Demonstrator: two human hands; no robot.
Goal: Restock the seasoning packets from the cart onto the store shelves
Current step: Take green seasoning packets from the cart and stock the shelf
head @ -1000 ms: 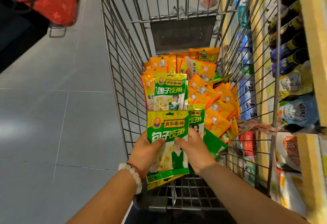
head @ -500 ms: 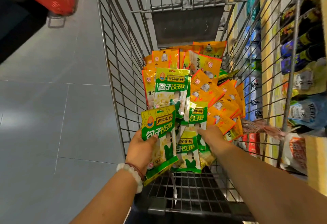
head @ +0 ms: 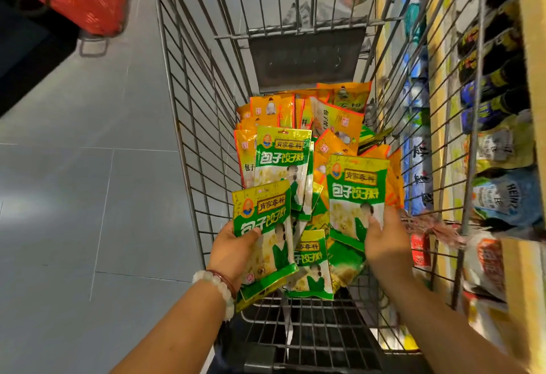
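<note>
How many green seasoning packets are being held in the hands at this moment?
2 that show: one in the left hand, front packet, with perhaps more stacked behind; one in the right hand, packet.

Green-yellow seasoning packets, all same print: top band 肖家香料, large white 包子饺子料 below. Readable on packet in left hand (head: 261, 226), packet in right hand (head: 356, 193), packet standing in the cart (head: 282, 161) at 12 o'clock from the left-hand one, and partly on packet lying flat (head: 310, 264) between the hands, where the top band is cut to 家香料. Orange packets (head: 336, 121) at 12 o'clock in the pile: red square seal with one character, too small to read; 包子 legible on two of them, rest hidden. Shelf at 3 o'clock: squeeze bottle (head: 505, 199) labelled HEINZ, printed upside down. Other shelf labels blurred.
</note>
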